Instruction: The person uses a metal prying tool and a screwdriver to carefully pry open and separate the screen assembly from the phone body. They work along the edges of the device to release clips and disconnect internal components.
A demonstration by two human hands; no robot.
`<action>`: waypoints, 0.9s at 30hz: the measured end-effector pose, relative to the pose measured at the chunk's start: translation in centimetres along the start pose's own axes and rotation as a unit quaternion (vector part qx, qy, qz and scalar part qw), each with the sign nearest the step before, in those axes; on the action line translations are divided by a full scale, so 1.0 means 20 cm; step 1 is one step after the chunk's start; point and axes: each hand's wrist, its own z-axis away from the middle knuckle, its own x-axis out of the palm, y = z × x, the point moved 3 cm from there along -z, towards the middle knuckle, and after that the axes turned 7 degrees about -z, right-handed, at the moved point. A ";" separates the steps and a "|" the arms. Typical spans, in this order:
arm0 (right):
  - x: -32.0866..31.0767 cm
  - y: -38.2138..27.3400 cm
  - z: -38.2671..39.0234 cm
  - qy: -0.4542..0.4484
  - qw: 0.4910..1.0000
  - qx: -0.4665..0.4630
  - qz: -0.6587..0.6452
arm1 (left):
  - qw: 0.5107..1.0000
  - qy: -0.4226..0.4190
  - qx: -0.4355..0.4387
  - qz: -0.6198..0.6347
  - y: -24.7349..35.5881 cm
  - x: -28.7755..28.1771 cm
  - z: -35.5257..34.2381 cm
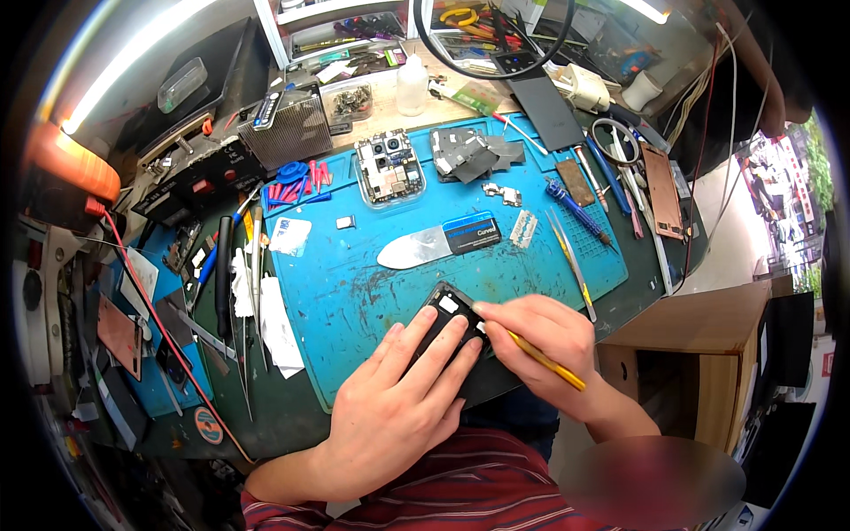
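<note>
My left hand (397, 389) lies with outstretched fingers across a black phone housing (434, 320), pressing on it at the mat's near edge. A small white patch shows near the housing's upper end; its lower part is hidden beneath my fingers. Pinched in my right hand (551, 343) is a slim yellow-handled tool (542, 357), its working end at the housing's right edge. That tip is too small to make out. Beyond the hands lies a flat metal pry blade (421, 250) with a blue and black grip. Tweezers (574, 265) rest to the right.
A blue work mat (341, 301) covers the bench. Toward the back are a clear box with a circuit board (390, 173), dark metal plates (460, 155) and a white bottle (413, 86). A razor blade (524, 228) and blue screwdriver (577, 211) lie right; hand tools crowd the left.
</note>
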 end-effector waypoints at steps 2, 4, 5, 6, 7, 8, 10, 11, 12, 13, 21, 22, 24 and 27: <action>0.01 0.00 0.00 -0.002 1.000 0.006 -0.004 | 1.000 -0.004 0.001 0.000 0.00 0.00 0.00; 0.01 0.01 -0.01 -0.001 1.000 0.004 -0.002 | 1.000 0.000 0.001 0.000 0.00 -0.01 0.00; 0.01 0.01 -0.01 0.003 1.000 0.000 0.002 | 1.000 0.001 0.002 0.001 0.00 0.00 0.00; 0.01 0.01 -0.01 0.007 1.000 -0.003 0.004 | 1.000 0.000 0.003 0.003 0.00 0.00 0.00; 0.01 0.01 0.00 0.011 1.000 -0.006 0.006 | 1.000 0.001 0.001 0.002 0.00 0.00 0.00; 0.02 0.01 -0.01 0.006 1.000 0.001 -0.004 | 1.000 0.001 0.000 0.002 0.00 0.00 0.00; 0.02 0.02 -0.04 -0.003 1.000 0.011 -0.022 | 1.000 0.002 0.001 0.003 0.00 0.00 0.00; 0.02 0.02 -0.04 0.002 1.000 0.005 -0.017 | 1.000 0.001 0.003 0.005 0.00 0.00 0.01; 0.03 0.03 -0.02 0.007 1.000 -0.002 -0.014 | 1.000 0.000 0.004 0.007 0.00 0.00 0.01; 0.03 0.03 -0.02 0.011 1.000 -0.008 -0.010 | 1.000 0.000 0.003 0.005 0.00 0.00 0.01; 0.01 0.01 -0.08 -0.023 0.999 0.020 -0.026 | 1.000 0.006 -0.001 0.002 -0.01 0.01 0.00; 0.00 0.01 -0.10 -0.031 0.999 0.024 -0.031 | 1.000 0.006 0.000 0.003 -0.01 0.01 0.01; 0.00 0.01 -0.12 -0.039 0.998 0.034 -0.044 | 1.000 0.005 0.001 0.005 0.00 0.01 0.01; -0.03 0.02 -0.16 -0.074 0.994 0.052 -0.054 | 1.000 0.009 0.000 0.008 0.00 0.01 0.01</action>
